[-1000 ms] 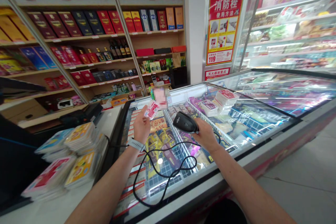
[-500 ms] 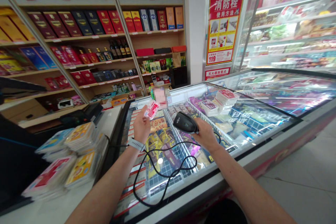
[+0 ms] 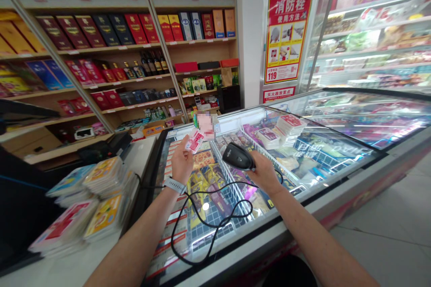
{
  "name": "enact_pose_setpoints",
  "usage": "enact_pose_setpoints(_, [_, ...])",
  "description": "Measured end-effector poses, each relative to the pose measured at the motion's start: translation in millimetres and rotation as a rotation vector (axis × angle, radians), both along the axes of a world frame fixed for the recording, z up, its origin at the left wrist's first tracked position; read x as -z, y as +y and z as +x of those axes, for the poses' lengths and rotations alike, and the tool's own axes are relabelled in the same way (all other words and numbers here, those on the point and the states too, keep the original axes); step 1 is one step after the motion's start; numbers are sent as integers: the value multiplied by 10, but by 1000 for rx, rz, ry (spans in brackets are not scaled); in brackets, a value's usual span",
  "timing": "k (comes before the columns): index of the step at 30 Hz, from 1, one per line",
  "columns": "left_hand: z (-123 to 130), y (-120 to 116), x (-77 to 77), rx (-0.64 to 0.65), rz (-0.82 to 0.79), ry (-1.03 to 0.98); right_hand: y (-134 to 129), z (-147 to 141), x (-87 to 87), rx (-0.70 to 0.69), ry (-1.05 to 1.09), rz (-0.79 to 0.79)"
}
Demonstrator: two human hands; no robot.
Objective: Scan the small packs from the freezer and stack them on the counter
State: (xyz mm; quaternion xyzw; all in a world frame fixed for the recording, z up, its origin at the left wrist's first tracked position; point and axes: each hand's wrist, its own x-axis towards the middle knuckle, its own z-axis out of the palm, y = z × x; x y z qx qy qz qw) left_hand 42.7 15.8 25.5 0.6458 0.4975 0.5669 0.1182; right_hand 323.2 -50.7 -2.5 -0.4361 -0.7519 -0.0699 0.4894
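Observation:
My left hand (image 3: 182,161), with a pale watch on its wrist, pinches a small red-and-white flat packet (image 3: 194,141) by its near edge. Just beyond the packet is a blurred-out item (image 3: 205,125). In my right hand (image 3: 265,173) is a black barcode scanner (image 3: 236,157), its head pointing left toward the packet, a short gap apart. The scanner's black cable (image 3: 172,235) loops over the glass top of the chest freezer (image 3: 198,235) beneath both hands. Fingers wrapped under the scanner's handle are partly hidden.
Stacks of flat packets, yellow (image 3: 104,171) and red-and-white (image 3: 67,222), stand on the white counter (image 3: 84,269) at left. Two more stacks (image 3: 290,124) are on the freezer's far side. Wooden shelves (image 3: 128,47) with boxes and bottles line the back; a lit display fridge (image 3: 373,40) stands at right.
The packet in my left hand has turned slightly, so more of its printed face shows. The scanner and both arms are almost unmoved.

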Motion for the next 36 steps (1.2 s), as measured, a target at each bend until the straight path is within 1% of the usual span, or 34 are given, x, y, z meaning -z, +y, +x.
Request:
enact_pose_setpoints(6, [27, -33, -41, -33, -35, 17, -5, 0, -11, -12, 10, 5])
enact_pose_setpoints(12, [37, -29, -71, 1, -49, -24, -2, 0, 6, -22, 14, 1])
enact_pose_setpoints(15, [13, -41, -93, 1, -82, -34, 3, 1, 16, -17, 4, -7])
enact_pose_setpoints(18, [-48, -105, -120, -7, -118, -2, 6, 1, 19, -32, 3, -8])
enact_pose_setpoints(22, [-202, -281, -147, -20, -145, 46, 3, 6, 18, -44, 7, 2])
enact_pose_setpoints(26, [-433, -535, -173, -80, -140, 175, 9, 14, 35, -33, -4, 2])
enact_pose_setpoints(28, [-566, -680, -189, -120, -136, 235, 16, 17, 51, -24, -13, -3])
enact_pose_setpoints(32, [-815, -976, -233, -203, -132, 281, 26, 19, 70, -25, -23, -20])
enact_pose_setpoints(36, [-996, -1245, -284, -350, -127, 374, 35, 24, 81, -29, -24, 0])
